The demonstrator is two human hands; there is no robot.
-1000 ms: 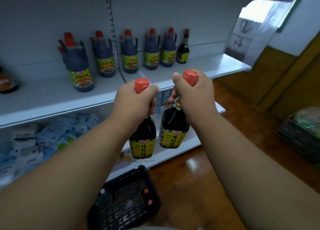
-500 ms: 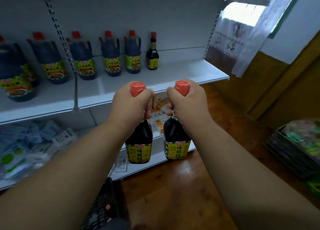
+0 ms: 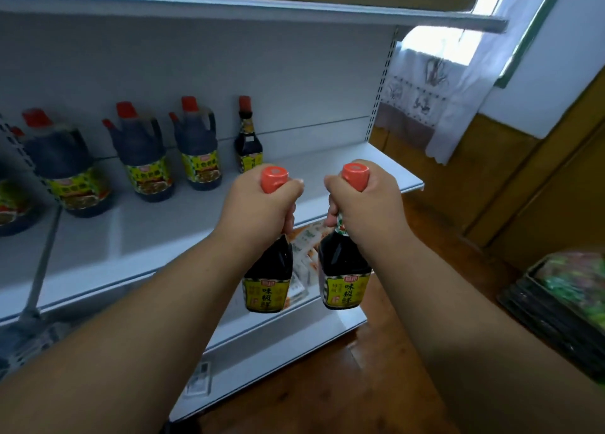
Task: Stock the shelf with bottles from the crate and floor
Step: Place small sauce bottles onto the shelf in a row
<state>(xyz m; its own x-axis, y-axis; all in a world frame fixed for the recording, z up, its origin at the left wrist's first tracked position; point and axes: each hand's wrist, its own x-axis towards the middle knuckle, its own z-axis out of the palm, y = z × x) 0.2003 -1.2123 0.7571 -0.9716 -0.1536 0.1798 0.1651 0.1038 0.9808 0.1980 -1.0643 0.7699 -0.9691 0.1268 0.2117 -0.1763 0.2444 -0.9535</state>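
My left hand (image 3: 258, 207) grips the neck of a dark sauce bottle (image 3: 267, 279) with an orange cap and yellow label. My right hand (image 3: 363, 204) holds a second, matching bottle (image 3: 345, 276) the same way. Both bottles hang upright in front of the white middle shelf (image 3: 163, 224), below its front edge. On that shelf stand several large dark jugs (image 3: 142, 158) with red caps, and one slim bottle (image 3: 247, 139) of the same kind at the right end of the row. The crate is out of view.
The shelf board to the right of the slim bottle is bare up to its end (image 3: 415, 185). A lower shelf (image 3: 294, 335) holds small packets. Wooden floor (image 3: 327, 384) lies below. A dark basket with green packs (image 3: 563, 302) sits on the floor at right. A curtain (image 3: 458, 83) hangs beyond.
The view has swung right and closer to the shelf, so the jugs slid left and the black crate left the frame. Both hands still hold their bottles, now slightly farther apart.
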